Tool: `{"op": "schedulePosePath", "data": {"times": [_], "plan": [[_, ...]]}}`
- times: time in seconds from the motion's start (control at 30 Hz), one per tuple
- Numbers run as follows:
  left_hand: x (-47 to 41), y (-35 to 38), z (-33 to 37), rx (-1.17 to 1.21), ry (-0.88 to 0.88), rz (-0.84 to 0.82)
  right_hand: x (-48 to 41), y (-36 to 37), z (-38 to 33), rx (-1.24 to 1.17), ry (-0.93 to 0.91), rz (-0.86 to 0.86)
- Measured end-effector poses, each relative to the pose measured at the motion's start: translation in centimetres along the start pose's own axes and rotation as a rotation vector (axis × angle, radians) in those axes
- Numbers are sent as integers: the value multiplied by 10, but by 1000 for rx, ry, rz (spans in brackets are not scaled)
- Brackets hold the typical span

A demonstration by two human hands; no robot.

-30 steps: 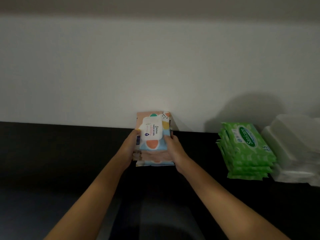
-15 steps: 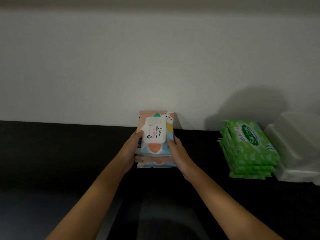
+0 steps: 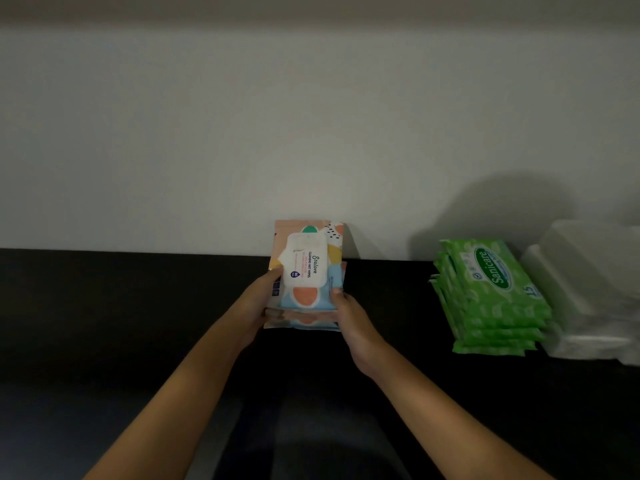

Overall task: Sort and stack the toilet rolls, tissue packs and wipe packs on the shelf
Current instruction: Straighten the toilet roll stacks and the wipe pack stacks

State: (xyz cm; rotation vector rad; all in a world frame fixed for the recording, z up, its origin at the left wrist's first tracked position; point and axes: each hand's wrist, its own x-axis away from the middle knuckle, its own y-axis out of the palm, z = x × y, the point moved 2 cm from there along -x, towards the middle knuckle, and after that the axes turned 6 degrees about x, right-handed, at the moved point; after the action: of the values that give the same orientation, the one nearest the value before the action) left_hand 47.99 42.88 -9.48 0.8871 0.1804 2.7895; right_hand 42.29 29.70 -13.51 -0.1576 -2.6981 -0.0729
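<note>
A stack of colourful wet-wipe packs (image 3: 308, 271) with a white flip lid on top stands on the black shelf (image 3: 138, 299) against the white wall. My left hand (image 3: 258, 306) presses the stack's left side and my right hand (image 3: 349, 320) presses its right side, fingers against the packs. To the right lies a stack of green Sanicare wipe packs (image 3: 491, 296). Further right, at the frame edge, sit white tissue packs (image 3: 588, 292).
The white wall (image 3: 311, 133) rises directly behind the shelf. The shelf's left part is dark and bare. A gap of black surface separates the colourful stack from the green one.
The stack and both hands stay almost in place; my right hand has slid slightly down the stack's right side. The view has shifted a little.
</note>
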Motion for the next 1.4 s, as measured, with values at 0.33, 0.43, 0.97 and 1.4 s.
{"op": "schedulePosePath", "data": {"times": [0.33,0.43,0.97,1.4], "plan": [[-3,1,6,27,19,-19,-9,-3,-8,-57,22,-34],[-3,-3,9,8,17,-67,-14,-13,-17,-153,7,-16],[-42,-11,15,59,58,-58,-52,6,-45,-314,6,12],[-38,-12,18,37,81,32,-56,10,-47,-230,19,13]]}}
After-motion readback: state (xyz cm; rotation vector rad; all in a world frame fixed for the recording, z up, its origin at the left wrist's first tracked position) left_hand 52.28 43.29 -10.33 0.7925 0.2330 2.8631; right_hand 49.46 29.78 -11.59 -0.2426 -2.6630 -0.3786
